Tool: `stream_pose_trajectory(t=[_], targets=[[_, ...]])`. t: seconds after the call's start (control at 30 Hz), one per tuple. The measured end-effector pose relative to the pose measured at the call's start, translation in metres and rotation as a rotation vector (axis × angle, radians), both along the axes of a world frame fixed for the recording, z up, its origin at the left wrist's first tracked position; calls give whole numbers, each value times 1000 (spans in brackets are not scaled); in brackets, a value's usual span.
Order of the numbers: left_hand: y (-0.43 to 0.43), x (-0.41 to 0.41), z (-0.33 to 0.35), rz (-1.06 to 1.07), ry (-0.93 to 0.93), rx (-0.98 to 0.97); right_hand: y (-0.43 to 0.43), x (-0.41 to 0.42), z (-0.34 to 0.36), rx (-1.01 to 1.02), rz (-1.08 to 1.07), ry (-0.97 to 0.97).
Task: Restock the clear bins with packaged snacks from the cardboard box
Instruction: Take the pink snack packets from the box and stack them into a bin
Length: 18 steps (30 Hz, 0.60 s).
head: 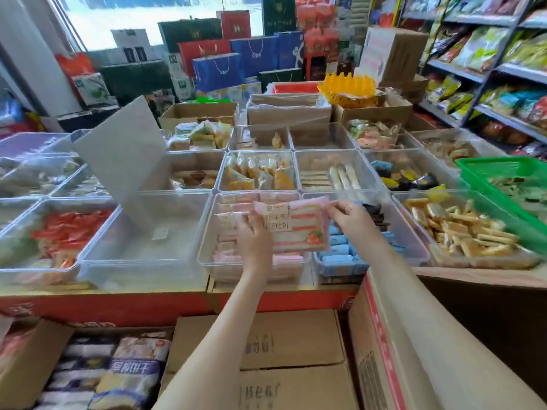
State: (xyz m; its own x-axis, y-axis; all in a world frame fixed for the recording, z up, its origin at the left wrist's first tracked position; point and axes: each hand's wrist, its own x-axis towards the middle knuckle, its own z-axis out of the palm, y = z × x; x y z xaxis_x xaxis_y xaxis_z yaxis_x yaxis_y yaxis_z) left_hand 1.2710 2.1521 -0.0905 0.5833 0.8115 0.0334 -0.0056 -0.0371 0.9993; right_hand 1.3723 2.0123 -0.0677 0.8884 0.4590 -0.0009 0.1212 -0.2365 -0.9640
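Observation:
A pink packaged snack (296, 226) with a strawberry picture is held flat above a clear bin (207, 255) that contains several pink packs. My left hand (254, 235) grips the pack's left edge. My right hand (349, 217) pinches its upper right corner. An open cardboard box (381, 329) with a red stripe stands at the lower right, under my right forearm; its inside is hidden.
An empty clear bin (142, 250) with a raised lid (124, 155) sits to the left. Bins of blue packs (337, 255), biscuits (461, 232) and red packs (65, 232) flank it. A green basket (503, 179) and shelves (488, 69) stand at right. Closed cartons (296, 344) lie below.

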Motion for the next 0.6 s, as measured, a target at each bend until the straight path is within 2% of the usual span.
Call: stream_pose_trajectory(t=[0.13,0.27,0.4,0.53,0.6], targets=[[66,30,-25,-35,316,143,62,39,-41,-197,-96,-12],[110,70,-68,-128,525,195,98,70,-88,-360,-209,23],[125,103,-101,-216,561,123,116,90,-117,-498,-273,-7],[124,121,-107,-318,531,51,129,105,-135,-570,-289,48],[120,126,-102,-379,496,-44,134,109,-141,-596,-280,94]])
